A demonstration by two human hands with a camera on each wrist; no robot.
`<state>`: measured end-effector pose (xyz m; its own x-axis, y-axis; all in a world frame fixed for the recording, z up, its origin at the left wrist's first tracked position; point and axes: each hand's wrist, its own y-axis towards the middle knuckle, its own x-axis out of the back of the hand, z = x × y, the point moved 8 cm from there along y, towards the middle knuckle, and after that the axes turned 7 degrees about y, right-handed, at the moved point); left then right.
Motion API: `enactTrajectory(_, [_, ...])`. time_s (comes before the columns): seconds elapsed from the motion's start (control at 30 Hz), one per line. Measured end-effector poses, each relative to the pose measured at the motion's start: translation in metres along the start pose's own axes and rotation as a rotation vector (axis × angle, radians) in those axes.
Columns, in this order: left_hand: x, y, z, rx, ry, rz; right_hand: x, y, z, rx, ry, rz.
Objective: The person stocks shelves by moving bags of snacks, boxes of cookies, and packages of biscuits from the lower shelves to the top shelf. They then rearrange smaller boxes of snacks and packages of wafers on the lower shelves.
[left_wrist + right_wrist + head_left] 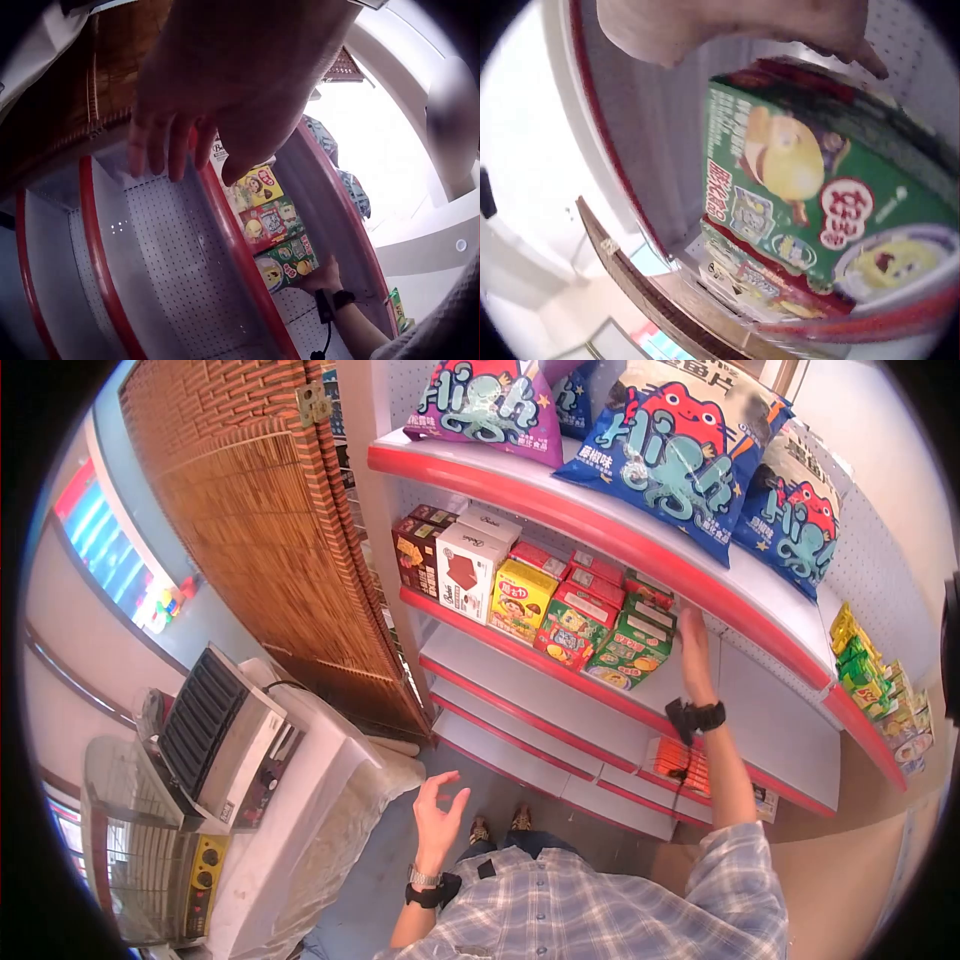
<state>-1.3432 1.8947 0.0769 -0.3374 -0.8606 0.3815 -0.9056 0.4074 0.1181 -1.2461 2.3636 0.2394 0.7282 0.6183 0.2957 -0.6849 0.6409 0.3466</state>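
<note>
by the upper shelf (470, 473), which is edged in red, a purple snack bag (490, 405) and several blue snack bags (670, 455) are carried. on the middle shelf (770, 695), a close row is formed by brown boxes (416, 558), white boxes (467, 572), a yellow box (520, 600), red boxes (573, 625) and green boxes (632, 645). on a lower shelf (520, 692), orange packages (680, 763) are placed.

Left hand (437, 828) lower centre of head view, fingers (178, 146) apart, loosely bent. Right arm (735, 785) extended up, right of centre; right hand (695, 657) nearly straight, fingers toward top of frame.
</note>
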Motion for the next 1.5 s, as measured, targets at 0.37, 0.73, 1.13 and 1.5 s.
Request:
enactTrajectory(0.37, [-0.008,0.007,0.000,0.031,-0.039,0.071,-0.031,-0.020,-0.051,-0.240,0.739,-0.220])
enactTrajectory(0.73, [-0.017,0.015,-0.006,0.022,-0.042,0.133,-0.031,-0.025,-0.050,-0.221,0.859,-0.199])
enactTrajectory(1.13, [-0.009,0.031,-0.007,0.025,-0.084,0.079,0.042,0.035,-0.029,-0.035,-0.178,-0.103])
enactTrajectory(1.5, [-0.029,0.024,-0.024,0.011,-0.103,0.099,0.024,0.030,0.021,0.031,-0.369,0.108])
